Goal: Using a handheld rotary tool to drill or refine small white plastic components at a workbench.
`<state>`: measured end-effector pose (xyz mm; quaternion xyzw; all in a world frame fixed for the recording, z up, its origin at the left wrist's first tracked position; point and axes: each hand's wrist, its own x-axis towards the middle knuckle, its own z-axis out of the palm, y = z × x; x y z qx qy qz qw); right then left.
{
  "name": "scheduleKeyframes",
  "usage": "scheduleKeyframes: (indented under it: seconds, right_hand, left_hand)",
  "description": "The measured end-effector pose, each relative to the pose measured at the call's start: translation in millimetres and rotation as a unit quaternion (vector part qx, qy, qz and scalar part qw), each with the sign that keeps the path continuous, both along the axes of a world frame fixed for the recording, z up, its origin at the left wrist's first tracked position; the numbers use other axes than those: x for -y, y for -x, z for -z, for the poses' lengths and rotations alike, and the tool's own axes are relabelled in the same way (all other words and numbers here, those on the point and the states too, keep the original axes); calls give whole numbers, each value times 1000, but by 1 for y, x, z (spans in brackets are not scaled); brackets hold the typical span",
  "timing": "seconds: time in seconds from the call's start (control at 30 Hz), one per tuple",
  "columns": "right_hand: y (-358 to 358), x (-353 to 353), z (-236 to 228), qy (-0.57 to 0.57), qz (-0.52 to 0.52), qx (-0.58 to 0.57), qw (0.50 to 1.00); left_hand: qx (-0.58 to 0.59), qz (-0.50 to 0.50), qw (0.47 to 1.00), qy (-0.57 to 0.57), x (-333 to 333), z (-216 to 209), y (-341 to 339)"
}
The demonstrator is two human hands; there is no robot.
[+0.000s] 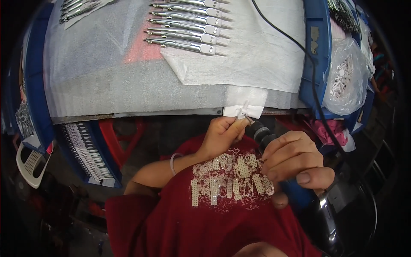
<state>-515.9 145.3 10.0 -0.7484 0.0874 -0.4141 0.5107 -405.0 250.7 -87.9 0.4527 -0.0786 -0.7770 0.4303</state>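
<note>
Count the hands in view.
2: left hand near centre, pinching a small white part; right hand beside it, wrapped around a dark handheld tool. Others may be hidden in the dark edges.

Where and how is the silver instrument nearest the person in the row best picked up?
Mid-body on the silver instrument, probably, from the near side: it is long and slim, tapers to a point at left, has a thin tip at right, and the next instrument lies close beyond.

Head-worn fisheye looks down; left hand (222,136) and right hand (295,157) close.
</note>
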Motion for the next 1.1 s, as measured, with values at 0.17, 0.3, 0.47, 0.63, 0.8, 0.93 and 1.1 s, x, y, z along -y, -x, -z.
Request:
scheduleKeyframes:
  seconds: [0.17, 0.3, 0.47, 0.63, 0.8, 0.93, 1.1]
  right_hand:
    - [1, 0, 2, 2, -5, 9, 1000]
    - [1, 2, 4, -11, -13, 2, 1000]
    - [-3, 8, 1, -10, -40, -8, 999]
    - [-1, 13, 1, 9, -63, -1, 998]
    - [8, 7, 10, -11, -37, 26, 999]
    - [21, -7, -8, -89, 93, 25, 991]
    - [30, -18, -15, -143, 218, 32, 965]
  left_hand:
    - [2, -23, 999, -29, 1, -3, 1]
    - [-5, -4, 1000, -10, 1, 1, 0]
    - [5, -15, 1000, -21, 2, 0, 1]
    - [1, -22, 1000, 0, -3, 7, 5]
    - [-19, -4, 1000, -10, -4, 3, -1]
    - [-108, 8, 994, -14, 0, -4, -7]
    - [-201, 27, 979, 6, 2, -1, -13]
